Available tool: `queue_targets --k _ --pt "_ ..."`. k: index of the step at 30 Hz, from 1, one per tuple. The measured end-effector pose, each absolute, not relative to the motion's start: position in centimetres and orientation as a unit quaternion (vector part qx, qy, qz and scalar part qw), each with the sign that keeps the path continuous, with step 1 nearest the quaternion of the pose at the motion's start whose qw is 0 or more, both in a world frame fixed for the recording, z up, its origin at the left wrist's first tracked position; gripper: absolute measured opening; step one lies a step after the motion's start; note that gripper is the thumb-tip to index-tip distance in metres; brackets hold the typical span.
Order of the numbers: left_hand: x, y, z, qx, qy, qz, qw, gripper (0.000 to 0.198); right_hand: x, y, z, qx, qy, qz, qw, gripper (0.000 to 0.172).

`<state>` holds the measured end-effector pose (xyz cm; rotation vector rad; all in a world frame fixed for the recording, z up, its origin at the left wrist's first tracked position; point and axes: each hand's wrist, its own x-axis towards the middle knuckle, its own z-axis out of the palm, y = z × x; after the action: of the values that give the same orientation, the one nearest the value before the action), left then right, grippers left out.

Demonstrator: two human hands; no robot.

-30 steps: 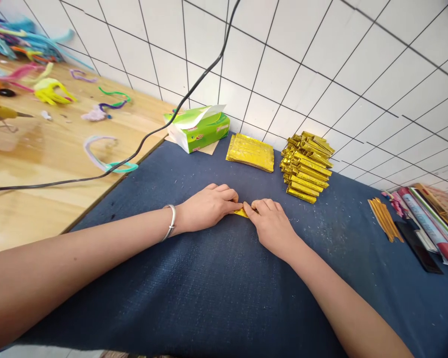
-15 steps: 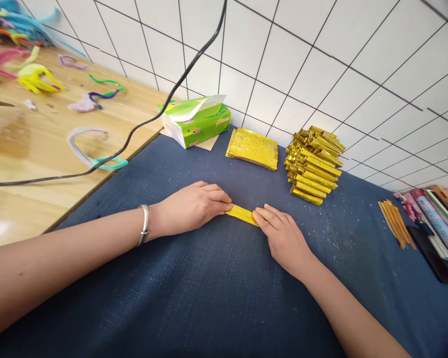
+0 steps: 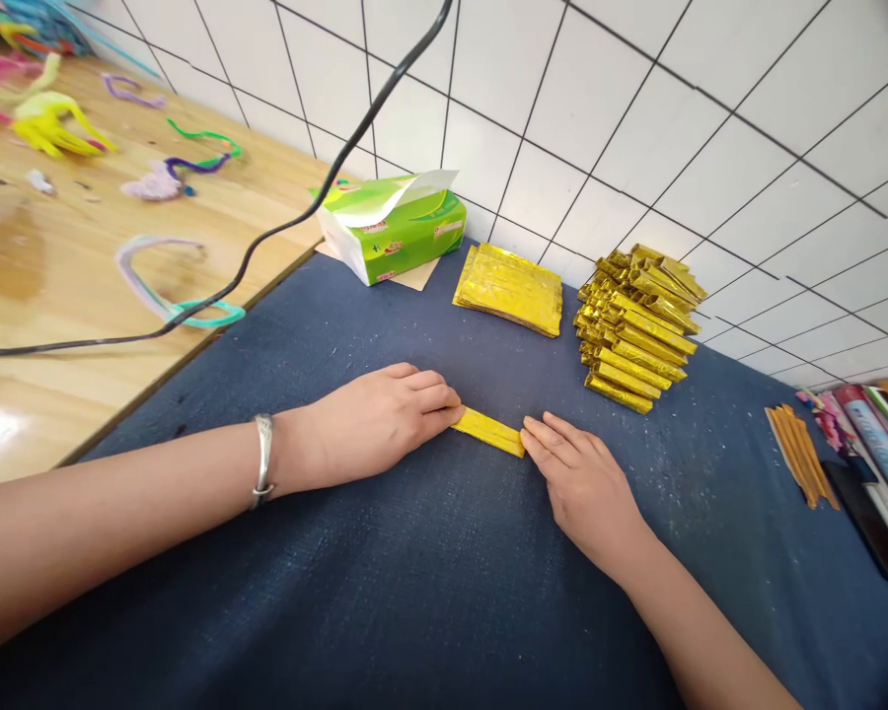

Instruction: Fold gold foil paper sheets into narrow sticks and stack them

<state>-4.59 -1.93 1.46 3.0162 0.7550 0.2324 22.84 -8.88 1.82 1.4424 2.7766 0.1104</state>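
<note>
A narrow folded strip of gold foil paper [image 3: 489,431] lies on the dark blue cloth between my two hands. Its left end is gripped by the bent fingertips of my left hand [image 3: 381,419], which wears a silver bangle [image 3: 263,459]. At the right end, the fingertips of my right hand [image 3: 581,483] meet the strip's edge, fingers stretched out and low over the cloth; its thumb is hidden. Behind the strip rests a flat stack of gold paper [image 3: 514,288]. To that stack's right stands a pile of folded gold paper strips [image 3: 640,330].
A green tissue pack [image 3: 407,237] is by the tiled wall [image 3: 503,89]. A black cable [image 3: 266,237] crosses the left side above a wooden tabletop [image 3: 81,247] with scattered pipe cleaners [image 3: 199,158]. Brown strips [image 3: 800,454], a black phone-like slab [image 3: 869,523] and books [image 3: 880,444] are at right.
My right hand has shifted slightly right along the strip, uncovering more of its right end. My left hand stays on the left end. The view has moved a little.
</note>
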Motion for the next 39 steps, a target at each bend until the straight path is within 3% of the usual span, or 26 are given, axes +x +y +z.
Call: queue_targets --k 7,14,24,39 --pt "-4.2 -2.7 1.6 0.963 0.245 0.109 0.002 0.028 23.5 -9.0 1.8 0.489 0.869 0.069 0.027 0.043" --pt "-4.0 -3.0 1.6 0.968 0.231 0.100 -0.002 0.026 22.4 -8.8 1.6 0.519 0.849 0.045 -0.084 0.043" --pt "-3.7 -4.0 1.6 0.965 0.238 0.089 -0.061 0.028 20.1 -9.4 1.0 0.441 0.897 -0.032 0.007 0.074" --pt "-2.8 -4.5 -0.8 0.967 0.224 0.115 -0.023 0.042 19.5 -9.4 1.1 0.439 0.898 -0.007 0.001 0.070"
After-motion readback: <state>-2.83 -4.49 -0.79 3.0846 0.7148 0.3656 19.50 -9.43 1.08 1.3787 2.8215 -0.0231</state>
